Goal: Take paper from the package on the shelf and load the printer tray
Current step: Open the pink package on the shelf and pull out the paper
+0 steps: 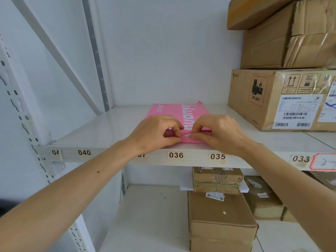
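Note:
A pink paper package (179, 110) with white lettering lies flat on the white shelf (101, 131), its near end at the shelf's front edge. My left hand (154, 132) and my right hand (220, 132) both rest on that near end, fingertips pinching the pink wrapper flap between them. A sliver of white shows at the flap between my fingers. The far right corner of the wrapper is torn and stands up. No printer is in view.
Stacked cardboard boxes (280, 99) fill the shelf's right side, close to the package. Number labels such as 036 (176, 155) run along the shelf edge. More cardboard boxes (220, 220) sit on the lower shelf. A slanted metal brace (60, 57) crosses at the left.

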Demonstrator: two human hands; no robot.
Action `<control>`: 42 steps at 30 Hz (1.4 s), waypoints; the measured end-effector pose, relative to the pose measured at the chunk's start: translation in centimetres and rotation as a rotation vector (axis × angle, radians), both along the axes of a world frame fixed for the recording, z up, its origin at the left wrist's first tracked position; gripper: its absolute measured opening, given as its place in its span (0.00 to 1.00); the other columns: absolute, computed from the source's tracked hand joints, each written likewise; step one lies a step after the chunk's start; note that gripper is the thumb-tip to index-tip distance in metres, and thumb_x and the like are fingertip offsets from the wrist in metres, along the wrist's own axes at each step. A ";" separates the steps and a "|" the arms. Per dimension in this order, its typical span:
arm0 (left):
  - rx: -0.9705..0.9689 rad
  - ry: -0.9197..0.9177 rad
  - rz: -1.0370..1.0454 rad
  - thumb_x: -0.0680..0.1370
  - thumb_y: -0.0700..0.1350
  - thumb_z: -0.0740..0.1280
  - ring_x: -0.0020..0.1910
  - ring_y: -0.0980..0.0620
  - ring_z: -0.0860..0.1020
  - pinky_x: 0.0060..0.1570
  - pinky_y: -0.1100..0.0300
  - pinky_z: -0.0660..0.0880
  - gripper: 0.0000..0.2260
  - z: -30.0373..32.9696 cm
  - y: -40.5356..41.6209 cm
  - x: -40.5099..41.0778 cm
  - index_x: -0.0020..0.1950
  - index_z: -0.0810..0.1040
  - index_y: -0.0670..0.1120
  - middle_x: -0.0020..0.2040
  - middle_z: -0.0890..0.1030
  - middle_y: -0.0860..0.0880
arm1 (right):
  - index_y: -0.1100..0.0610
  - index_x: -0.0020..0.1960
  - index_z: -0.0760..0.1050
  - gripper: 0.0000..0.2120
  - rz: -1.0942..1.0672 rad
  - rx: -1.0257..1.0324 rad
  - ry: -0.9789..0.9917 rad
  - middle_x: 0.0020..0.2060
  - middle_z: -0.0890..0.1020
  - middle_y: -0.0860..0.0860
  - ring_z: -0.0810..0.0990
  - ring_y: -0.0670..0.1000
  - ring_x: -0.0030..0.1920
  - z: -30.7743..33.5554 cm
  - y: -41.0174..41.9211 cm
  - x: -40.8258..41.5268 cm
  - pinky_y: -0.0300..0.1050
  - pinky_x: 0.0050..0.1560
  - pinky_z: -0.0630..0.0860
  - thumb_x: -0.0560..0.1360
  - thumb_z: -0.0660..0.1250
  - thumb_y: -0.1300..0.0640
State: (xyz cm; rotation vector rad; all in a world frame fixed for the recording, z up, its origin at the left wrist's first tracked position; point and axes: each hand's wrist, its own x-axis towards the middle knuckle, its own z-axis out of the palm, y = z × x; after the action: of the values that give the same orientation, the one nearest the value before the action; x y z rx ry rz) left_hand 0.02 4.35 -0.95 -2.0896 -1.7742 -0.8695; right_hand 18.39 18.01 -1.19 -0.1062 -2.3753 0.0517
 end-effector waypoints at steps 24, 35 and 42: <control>-0.130 -0.037 0.019 0.77 0.44 0.69 0.53 0.59 0.80 0.56 0.54 0.76 0.03 0.5 -1.2 -1.8 0.47 0.79 0.46 0.49 0.83 0.55 | 0.57 0.44 0.79 0.10 -0.092 0.154 0.010 0.35 0.85 0.50 0.80 0.57 0.35 -0.1 -0.5 -0.3 0.42 0.34 0.64 0.75 0.70 0.50; -0.147 -0.100 0.014 0.79 0.47 0.65 0.38 0.56 0.80 0.43 0.64 0.75 0.05 1.1 -1.3 -1.7 0.47 0.74 0.46 0.40 0.83 0.52 | 0.58 0.46 0.77 0.09 -0.074 0.000 0.068 0.32 0.84 0.50 0.80 0.58 0.32 0.0 -0.7 -0.1 0.51 0.35 0.76 0.77 0.69 0.51; -0.173 -0.153 -0.002 0.77 0.51 0.69 0.46 0.63 0.81 0.49 0.69 0.74 0.09 1.3 -1.1 -1.8 0.51 0.70 0.51 0.46 0.84 0.57 | 0.59 0.47 0.77 0.09 -0.082 -0.072 0.118 0.29 0.80 0.45 0.75 0.57 0.29 -0.2 -0.8 0.0 0.53 0.36 0.77 0.77 0.68 0.53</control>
State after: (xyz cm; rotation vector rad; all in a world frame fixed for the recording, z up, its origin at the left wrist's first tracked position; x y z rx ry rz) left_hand -1.80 3.22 0.33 -2.1823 -1.9909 -0.9288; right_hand 18.44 17.19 -1.39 -0.2284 -2.2490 0.1022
